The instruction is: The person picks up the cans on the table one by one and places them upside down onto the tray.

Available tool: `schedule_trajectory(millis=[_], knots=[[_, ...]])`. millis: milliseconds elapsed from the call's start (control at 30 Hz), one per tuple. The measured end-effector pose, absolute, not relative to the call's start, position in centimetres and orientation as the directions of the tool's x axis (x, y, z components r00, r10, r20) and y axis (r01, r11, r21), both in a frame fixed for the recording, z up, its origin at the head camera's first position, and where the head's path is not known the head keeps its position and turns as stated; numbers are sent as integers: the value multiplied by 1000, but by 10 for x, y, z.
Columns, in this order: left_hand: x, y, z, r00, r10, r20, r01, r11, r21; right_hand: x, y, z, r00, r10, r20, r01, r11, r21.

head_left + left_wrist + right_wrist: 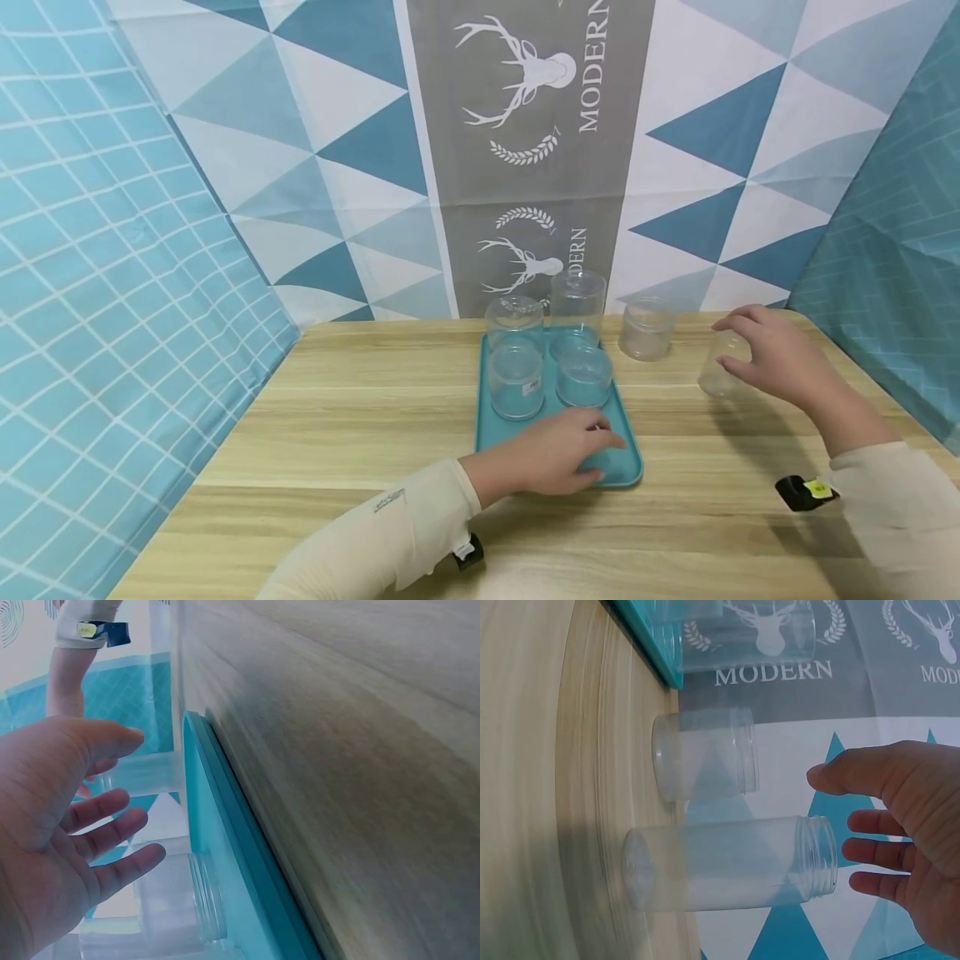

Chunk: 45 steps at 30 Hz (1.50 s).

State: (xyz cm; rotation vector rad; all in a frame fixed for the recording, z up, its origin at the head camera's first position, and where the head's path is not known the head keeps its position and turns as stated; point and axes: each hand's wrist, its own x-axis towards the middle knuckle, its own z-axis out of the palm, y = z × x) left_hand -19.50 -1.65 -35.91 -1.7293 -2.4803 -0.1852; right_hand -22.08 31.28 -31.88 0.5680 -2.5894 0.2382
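Observation:
My right hand (772, 354) reaches over a tall, clear plastic jar (716, 377) on the right of the table. In the right wrist view the fingers and thumb spread just beyond the threaded mouth of this upright jar (720, 864), gripping nothing. A shorter clear jar (701, 754) stands beside it. My left hand (558, 454) hovers over the front of a blue tray (636, 467), thumb and fingers apart; the left wrist view shows the palm (45, 817) bare. On the tray stand several clear jars, among them a front one (516, 379) with a small label.
The short jar (647, 329) stands outside the tray, near the table's back edge. A patterned cloth (360, 150) hangs directly behind the wooden table (360, 400). Blue sheets (112, 275) close off both sides. Both sleeves carry a dark wrist device.

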Motion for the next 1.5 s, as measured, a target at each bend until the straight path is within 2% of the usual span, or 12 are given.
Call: schedule_trajectory(millis=[267, 433, 600, 1133, 1500], knots=[[-198, -9, -359, -356, 925, 130, 934, 354, 39, -230, 318, -315, -837, -339, 429, -417, 903, -100], [-201, -1, -357, -357, 928, 109, 934, 353, 52, -234, 323, -313, -894, -306, 327, -360, 925, -120], [-205, 9, -355, -385, 920, 73, 922, 379, 85, -234, 327, -311, -927, -278, 250, -316, 940, -127], [-215, 34, -361, -393, 913, 111, 919, 385, 91, -246, 327, -310, -938, -284, 200, -313, 941, -130], [-222, 54, -363, -454, 883, 118, 885, 431, 179, -255, 324, -307, -935, -317, 160, -338, 933, -128]])
